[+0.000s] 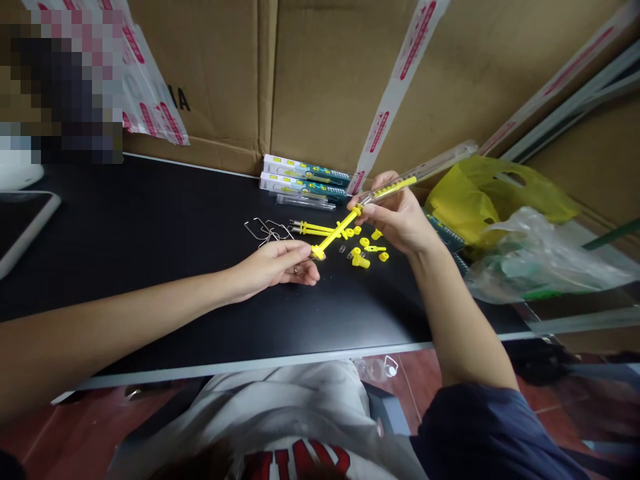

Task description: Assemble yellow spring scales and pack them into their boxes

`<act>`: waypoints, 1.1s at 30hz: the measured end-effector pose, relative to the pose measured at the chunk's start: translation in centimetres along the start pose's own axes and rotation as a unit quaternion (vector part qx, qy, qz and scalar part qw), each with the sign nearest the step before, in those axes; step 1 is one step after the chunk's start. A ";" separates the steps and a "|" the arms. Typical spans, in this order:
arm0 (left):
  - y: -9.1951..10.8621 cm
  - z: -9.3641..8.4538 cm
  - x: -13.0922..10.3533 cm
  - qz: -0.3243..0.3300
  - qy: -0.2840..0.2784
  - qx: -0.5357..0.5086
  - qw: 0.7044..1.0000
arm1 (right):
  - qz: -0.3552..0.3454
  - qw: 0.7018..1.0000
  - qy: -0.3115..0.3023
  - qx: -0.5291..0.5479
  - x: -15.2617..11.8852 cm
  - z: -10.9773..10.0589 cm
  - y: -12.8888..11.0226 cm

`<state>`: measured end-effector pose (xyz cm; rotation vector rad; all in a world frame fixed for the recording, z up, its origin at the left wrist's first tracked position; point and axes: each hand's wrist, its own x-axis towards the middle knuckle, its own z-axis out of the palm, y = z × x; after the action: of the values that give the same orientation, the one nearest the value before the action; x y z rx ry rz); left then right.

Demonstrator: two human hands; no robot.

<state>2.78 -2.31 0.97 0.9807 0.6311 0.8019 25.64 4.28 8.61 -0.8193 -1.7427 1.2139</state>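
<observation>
Held slantwise above the black table is a tubular spring scale [340,230], with a yellow rod at its lower left and a clear tube at its upper right. My left hand [275,267] pinches the yellow end piece of the rod. The fingers of my right hand [403,217] close around the clear tube near where the rod enters it. Beneath them lie two more yellow rods [313,229] with metal tips, bent wire hooks [265,231], and several small yellow caps and fittings [361,260].
Two printed boxes [295,181] lie at the back against a large cardboard carton [320,80], with clear tubes [305,201] in front. To the right are a yellow plastic bag [460,193] and a clear bag [540,253]. A tablet-like device [25,227] rests at the left.
</observation>
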 end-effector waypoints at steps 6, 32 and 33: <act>0.0 -0.1 0.0 -0.002 0.001 0.024 1.000 | 0.011 1.000 -0.010 0.020 0.0 0.0 0.1; -0.1 0.2 0.1 0.015 0.065 0.110 0.992 | 0.021 0.999 0.000 0.029 0.1 0.1 0.2; -0.1 0.2 0.1 0.023 0.070 0.124 0.990 | 0.024 0.999 0.000 0.027 0.1 0.2 0.2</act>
<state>3.02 -2.38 0.99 1.1750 0.8470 0.8507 25.45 4.32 8.38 -0.8339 -1.6914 1.2873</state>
